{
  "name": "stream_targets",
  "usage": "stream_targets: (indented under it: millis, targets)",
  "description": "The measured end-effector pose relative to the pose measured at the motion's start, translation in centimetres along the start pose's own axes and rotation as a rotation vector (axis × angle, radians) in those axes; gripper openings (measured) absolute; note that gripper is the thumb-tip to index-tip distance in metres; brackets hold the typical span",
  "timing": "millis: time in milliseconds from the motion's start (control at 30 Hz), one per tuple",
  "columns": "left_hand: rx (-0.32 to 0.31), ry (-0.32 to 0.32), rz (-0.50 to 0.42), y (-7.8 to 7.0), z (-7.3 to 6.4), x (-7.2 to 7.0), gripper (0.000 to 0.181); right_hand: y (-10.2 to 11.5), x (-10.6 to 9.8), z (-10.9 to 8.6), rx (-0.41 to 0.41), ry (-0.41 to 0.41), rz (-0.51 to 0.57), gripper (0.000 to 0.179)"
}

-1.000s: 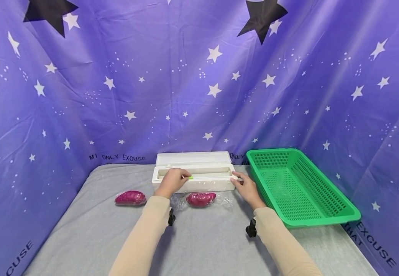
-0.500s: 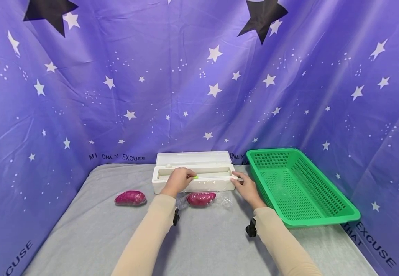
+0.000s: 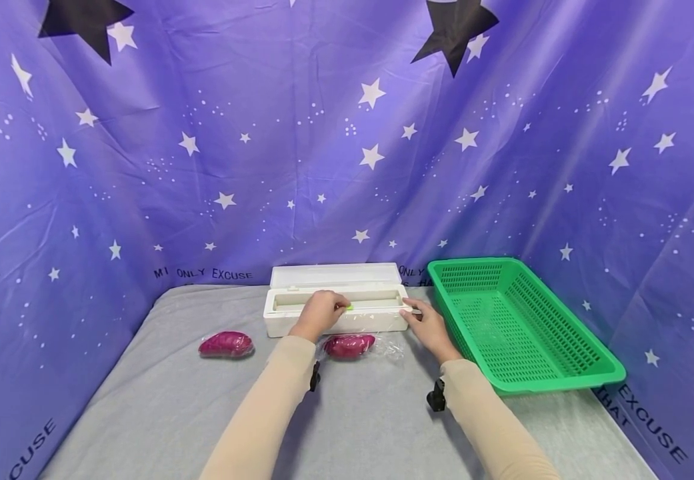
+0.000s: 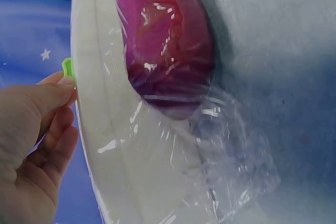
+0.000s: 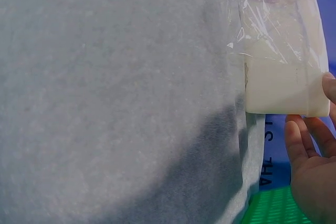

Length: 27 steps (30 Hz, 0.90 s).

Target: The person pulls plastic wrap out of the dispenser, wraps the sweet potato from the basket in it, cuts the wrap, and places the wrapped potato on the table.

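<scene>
A long white cling film dispenser (image 3: 371,323) stands at the back of the table, its lid (image 3: 335,274) raised. Between thumb and forefinger, my left hand (image 3: 321,312) pinches a small lime-green slide cutter (image 4: 67,70) on the front rim. My right hand (image 3: 427,325) grips the dispenser's right end, thumb on the rim and fingers against the end wall. Clear cling film (image 4: 157,166) hangs down the dispenser's front. Against it lies a purple sweet potato (image 3: 349,346), with film over it and spread at its sides.
A second purple sweet potato (image 3: 227,344), wrapped in film, lies to the left on the grey cloth (image 3: 371,427). To the right stands a green perforated basket (image 3: 563,385), close to my right hand. A purple starry curtain (image 3: 299,167) surrounds the table.
My left hand has slid to the right along the dispenser's front rim with the green slide cutter. My right hand has stayed at the right end.
</scene>
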<state>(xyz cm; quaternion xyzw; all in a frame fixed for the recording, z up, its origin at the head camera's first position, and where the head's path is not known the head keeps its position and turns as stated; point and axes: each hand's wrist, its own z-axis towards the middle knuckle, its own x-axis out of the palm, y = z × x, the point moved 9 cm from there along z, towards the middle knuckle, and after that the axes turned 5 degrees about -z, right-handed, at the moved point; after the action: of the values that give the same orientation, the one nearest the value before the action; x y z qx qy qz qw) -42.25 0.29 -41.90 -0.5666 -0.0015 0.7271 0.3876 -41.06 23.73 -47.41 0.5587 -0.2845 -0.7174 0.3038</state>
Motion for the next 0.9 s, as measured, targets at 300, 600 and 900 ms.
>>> stream_targets:
  millis: [300, 600, 900]
  targets:
    - [0.034, 0.0, 0.0, -1.8, 0.8, 0.5, 0.012, 0.2, -0.1, 0.2, -0.014, -0.008, 0.007, 0.041]
    - [0.02, 0.019, -0.004, -2.2, 1.2, 1.0, 0.013, 0.1, -0.1, 0.2, -0.008, -0.007, 0.009, 0.041]
    - [0.037, 0.011, -0.022, -2.4, 1.6, 1.3, 0.013, 0.2, -0.1, -0.1, -0.017, -0.01, 0.002, 0.041]
